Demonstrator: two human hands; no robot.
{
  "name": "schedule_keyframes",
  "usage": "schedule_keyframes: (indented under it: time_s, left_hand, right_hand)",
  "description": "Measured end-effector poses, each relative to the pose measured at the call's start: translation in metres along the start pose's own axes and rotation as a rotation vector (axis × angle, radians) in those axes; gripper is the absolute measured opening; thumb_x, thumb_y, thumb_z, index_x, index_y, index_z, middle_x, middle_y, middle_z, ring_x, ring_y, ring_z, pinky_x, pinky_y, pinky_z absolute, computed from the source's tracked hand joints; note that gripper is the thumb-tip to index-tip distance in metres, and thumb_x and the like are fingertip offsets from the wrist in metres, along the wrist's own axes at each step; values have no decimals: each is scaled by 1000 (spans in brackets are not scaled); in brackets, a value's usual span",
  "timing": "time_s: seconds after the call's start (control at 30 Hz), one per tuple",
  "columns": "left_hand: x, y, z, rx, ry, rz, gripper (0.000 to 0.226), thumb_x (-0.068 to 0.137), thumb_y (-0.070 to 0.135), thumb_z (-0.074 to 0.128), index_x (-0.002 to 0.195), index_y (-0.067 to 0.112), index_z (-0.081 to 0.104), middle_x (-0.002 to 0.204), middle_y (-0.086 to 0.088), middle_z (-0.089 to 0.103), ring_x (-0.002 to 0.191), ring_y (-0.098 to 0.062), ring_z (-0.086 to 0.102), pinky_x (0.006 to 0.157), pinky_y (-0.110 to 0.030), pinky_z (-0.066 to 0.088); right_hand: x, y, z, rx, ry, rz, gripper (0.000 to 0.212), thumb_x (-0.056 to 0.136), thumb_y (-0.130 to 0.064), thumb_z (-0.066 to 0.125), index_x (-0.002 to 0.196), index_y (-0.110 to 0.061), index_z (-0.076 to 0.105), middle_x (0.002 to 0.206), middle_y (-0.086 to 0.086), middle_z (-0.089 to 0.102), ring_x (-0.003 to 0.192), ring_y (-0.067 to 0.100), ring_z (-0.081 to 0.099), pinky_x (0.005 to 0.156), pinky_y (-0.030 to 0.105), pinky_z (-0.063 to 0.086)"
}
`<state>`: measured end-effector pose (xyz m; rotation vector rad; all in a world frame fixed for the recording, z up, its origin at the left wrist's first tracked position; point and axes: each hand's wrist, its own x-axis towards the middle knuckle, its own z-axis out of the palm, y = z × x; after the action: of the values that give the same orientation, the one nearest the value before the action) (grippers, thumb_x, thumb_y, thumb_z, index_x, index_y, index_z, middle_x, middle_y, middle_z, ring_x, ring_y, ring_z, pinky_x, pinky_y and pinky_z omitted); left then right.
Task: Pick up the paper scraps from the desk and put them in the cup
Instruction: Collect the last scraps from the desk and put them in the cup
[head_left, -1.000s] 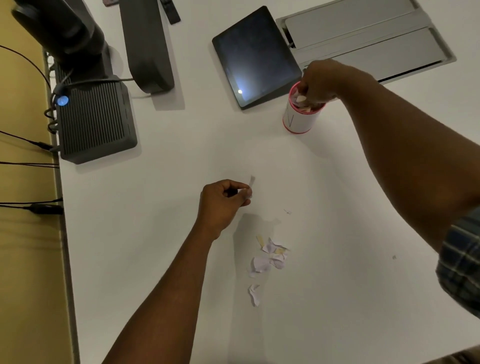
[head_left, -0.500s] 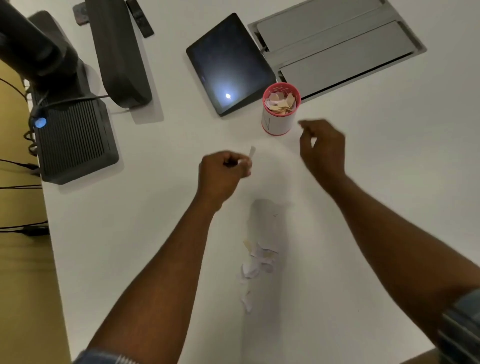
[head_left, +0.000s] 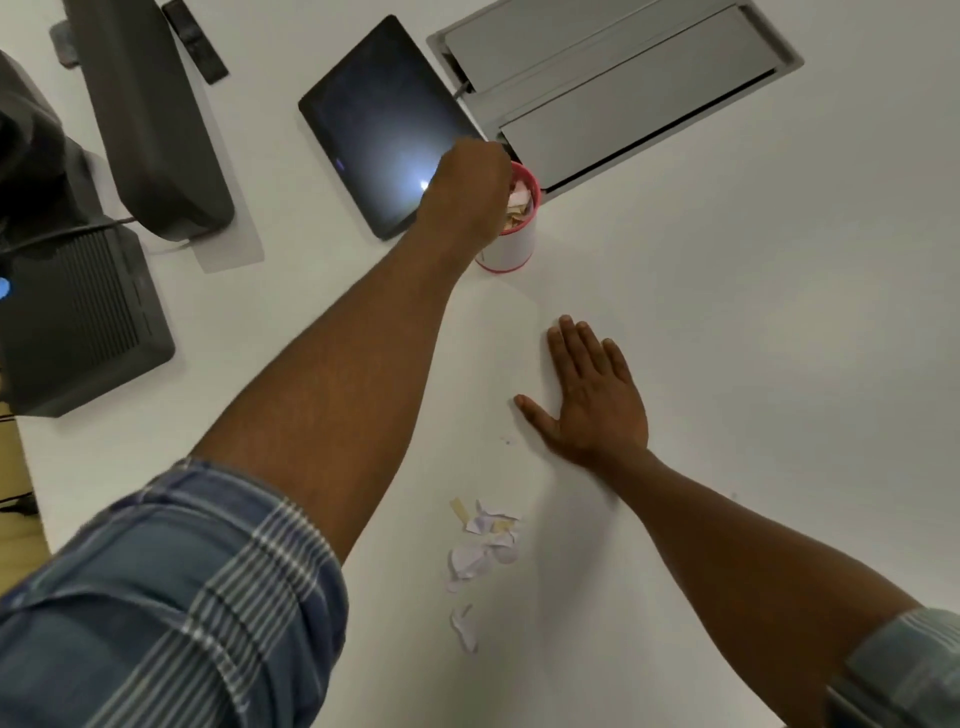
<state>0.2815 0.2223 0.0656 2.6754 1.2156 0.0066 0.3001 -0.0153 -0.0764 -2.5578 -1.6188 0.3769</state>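
A white cup (head_left: 511, 249) with a pink rim stands at the back of the white desk (head_left: 727, 364), holding several paper scraps. My left hand (head_left: 467, 192) reaches over the cup's mouth, back of the hand up. Its fingertips are hidden, so I cannot see whether a scrap is still between them. My right hand (head_left: 592, 400) lies flat on the desk with straight fingers, in front of the cup and to its right. A small pile of white and yellowish paper scraps (head_left: 483, 540) lies nearer me, with one more scrap (head_left: 464, 626) just below it.
A dark tablet (head_left: 379, 130) lies just left of the cup, partly under my left hand. A grey hatch panel (head_left: 613, 67) is set into the desk behind the cup. A dark ribbed box (head_left: 78, 322) and a grey stand (head_left: 150, 119) occupy the left side.
My left hand, which pinched a scrap in mid-desk, has reached forward to the cup. My right hand has left the cup and come down flat on the desk.
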Motion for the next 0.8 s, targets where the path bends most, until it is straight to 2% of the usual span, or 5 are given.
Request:
schedule_keyframes:
  time_s: [0.13, 0.37, 0.5, 0.67, 0.8]
  left_hand:
    - [17, 11, 7, 91, -135, 15, 43, 86, 18, 64, 122, -2, 52, 123, -20, 55, 111, -33, 56, 88, -34, 47]
    - [24, 12, 7, 167, -210, 93, 35, 88, 16, 61, 115, -4, 55, 116, -23, 58, 103, -34, 60, 79, -35, 48]
    - [18, 10, -10, 148, -161, 107, 35, 84, 16, 66, 113, -2, 57, 112, -21, 60, 99, -32, 60, 71, -31, 42]
    - [-16, 4, -33, 43, -4, 99, 34, 82, 15, 70, 113, 6, 63, 109, -17, 64, 95, -28, 62, 72, -29, 45]
    - [-78, -10, -26, -138, 147, 75, 27, 88, 14, 60, 114, 9, 65, 108, -15, 68, 98, -28, 64, 87, -34, 52]
  right_hand:
    - [0, 0, 0, 6, 7, -5, 88, 86, -77, 15, 153, -20, 4, 161, -3, 1, 147, 12, -6, 120, 39, 4]
    - [0, 0, 0, 24, 11, -5, 87, 87, -76, 16, 153, -20, 4, 161, -3, 1, 147, 12, -6, 120, 39, 6]
    - [-1, -1, -2, 22, 5, -3, 87, 87, -76, 15, 153, -20, 2, 161, -4, -1, 147, 11, -8, 120, 39, 5]
    - [-1, -1, -7, 9, -41, -17, 87, 87, -75, 11, 152, -20, -2, 161, -3, -6, 146, 11, -11, 120, 38, 2]
    - [2, 3, -16, 13, -141, -44, 85, 88, -73, 11, 152, -20, -8, 159, -4, -15, 145, 11, -17, 119, 36, -4]
